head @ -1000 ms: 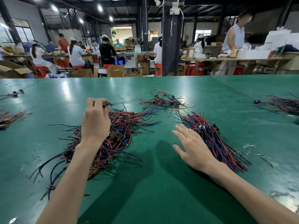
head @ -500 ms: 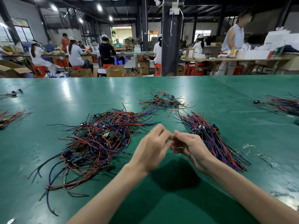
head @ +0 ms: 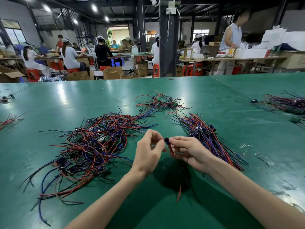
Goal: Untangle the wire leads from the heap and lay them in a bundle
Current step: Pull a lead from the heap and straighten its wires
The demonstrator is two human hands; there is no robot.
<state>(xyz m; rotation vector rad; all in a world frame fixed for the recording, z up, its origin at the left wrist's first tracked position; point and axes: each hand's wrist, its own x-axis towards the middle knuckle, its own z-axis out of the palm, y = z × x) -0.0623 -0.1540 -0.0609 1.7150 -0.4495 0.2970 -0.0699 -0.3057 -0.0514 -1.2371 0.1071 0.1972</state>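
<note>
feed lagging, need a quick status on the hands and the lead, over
Right hand pinches one lead, wires dangling. Left hand curled beside it, contact unclear. Heap left, bundle right, nothing blocking.

Bright overhead lamps, glare on green table (head: 69,103), dark shadow under hands, wide-angle edge bending

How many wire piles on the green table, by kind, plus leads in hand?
Tangled: 2, large heap and small tangle
Aligned bundle: 1
Edge piles: 3, one right, two left
Held lead: 1, right hand pinches it
Total: 7
</note>
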